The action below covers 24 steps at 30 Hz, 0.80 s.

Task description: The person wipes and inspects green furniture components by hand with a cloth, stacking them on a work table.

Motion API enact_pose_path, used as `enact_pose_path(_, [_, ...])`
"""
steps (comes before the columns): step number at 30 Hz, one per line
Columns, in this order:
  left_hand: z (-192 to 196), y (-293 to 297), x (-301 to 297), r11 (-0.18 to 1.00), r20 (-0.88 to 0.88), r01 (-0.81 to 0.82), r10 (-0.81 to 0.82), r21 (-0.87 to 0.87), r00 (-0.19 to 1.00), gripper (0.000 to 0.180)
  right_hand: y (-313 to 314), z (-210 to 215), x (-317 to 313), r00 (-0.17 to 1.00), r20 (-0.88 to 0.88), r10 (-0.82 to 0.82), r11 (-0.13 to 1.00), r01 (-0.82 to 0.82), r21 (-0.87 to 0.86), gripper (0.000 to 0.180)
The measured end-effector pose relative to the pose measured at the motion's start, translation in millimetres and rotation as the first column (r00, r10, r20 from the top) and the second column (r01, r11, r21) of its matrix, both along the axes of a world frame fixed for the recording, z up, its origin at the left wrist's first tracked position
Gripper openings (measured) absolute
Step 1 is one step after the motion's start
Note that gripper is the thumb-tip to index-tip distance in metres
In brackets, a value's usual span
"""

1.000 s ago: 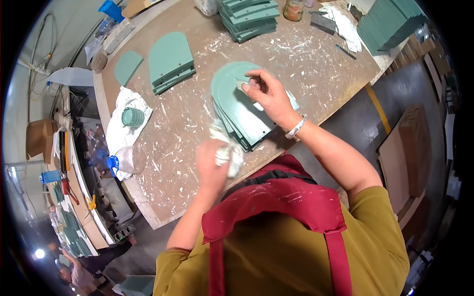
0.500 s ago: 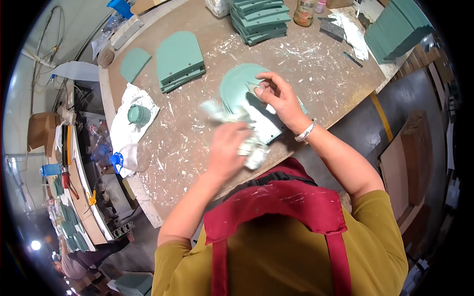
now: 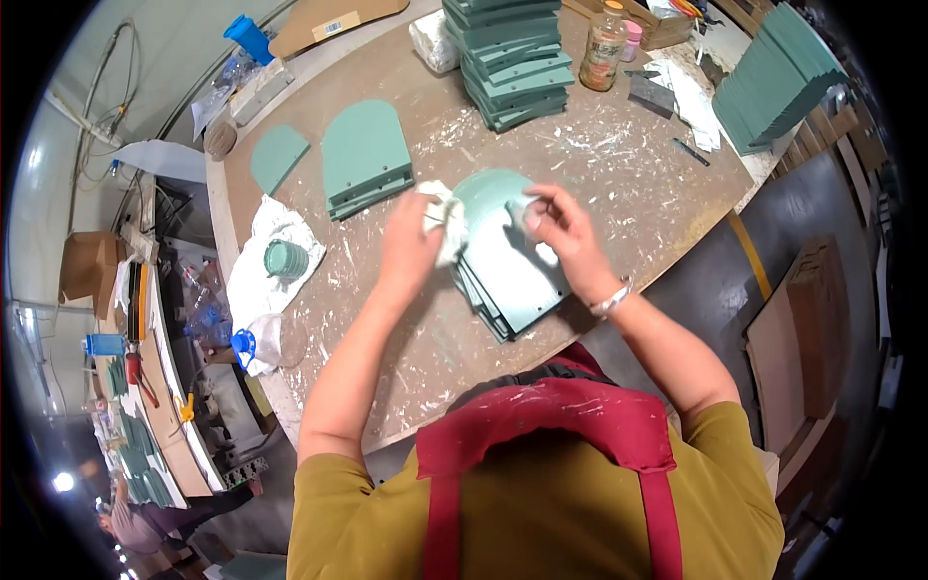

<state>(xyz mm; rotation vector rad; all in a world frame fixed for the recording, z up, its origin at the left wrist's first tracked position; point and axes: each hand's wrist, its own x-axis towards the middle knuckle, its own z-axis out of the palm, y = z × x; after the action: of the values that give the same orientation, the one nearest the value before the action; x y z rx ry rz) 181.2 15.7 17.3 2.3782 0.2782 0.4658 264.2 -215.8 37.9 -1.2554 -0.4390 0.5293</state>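
Observation:
Before me on the workbench lies a small stack of green round-topped panels [image 3: 498,290], the top one shiny with reflected light. A crumpled white cloth [image 3: 447,220] is bunched in my left hand [image 3: 411,242], at the left edge of this stack. Over the right side of the top panel, my right hand [image 3: 572,237] has its thumb and fingers pinched on a small pale thing, blurred and partly covered by the fingers; its kind cannot be made out. A second round-topped stack [image 3: 367,150] sits farther left, with a smaller green panel [image 3: 278,157] beside it.
A tall stack of green panels [image 3: 512,68] stands at the back, beside a glass bottle [image 3: 603,48]. More panels [image 3: 773,82] lean at the far right. At left, a green-stained cup [image 3: 286,258] rests on white cloth, near a clear jug [image 3: 280,338].
My left hand has swung the cloth up and left, off the near part of the panel to its left edge. My right hand still pinches the small thing, slightly lower in view.

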Motion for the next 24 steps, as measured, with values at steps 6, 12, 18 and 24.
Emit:
enact_pose_path(6, [-1,-21,37,0.913,0.149,0.247,-0.308,0.325,0.94,0.033,7,6,-47,0.9,0.184,0.395,0.916,-0.37,-0.157,0.047])
enact_pose_path(12, [25,-28,69,0.932,0.135,0.26,-0.3,0.252,0.944,0.032,1,-3,-45,0.883,0.288,0.37,0.924,-0.319,-0.21,0.046])
enact_pose_path(18, [8,1,99,0.964,-0.051,0.194,-0.188,0.183,0.981,0.027,3,-1,-46,0.888,0.26,0.379,0.922,-0.339,-0.187,0.046])
enact_pose_path(24, [16,-22,118,0.88,-0.131,0.372,-0.348,0.296,0.928,0.028,4,-5,-47,0.891,0.3,0.341,0.937,-0.298,-0.18,0.045])
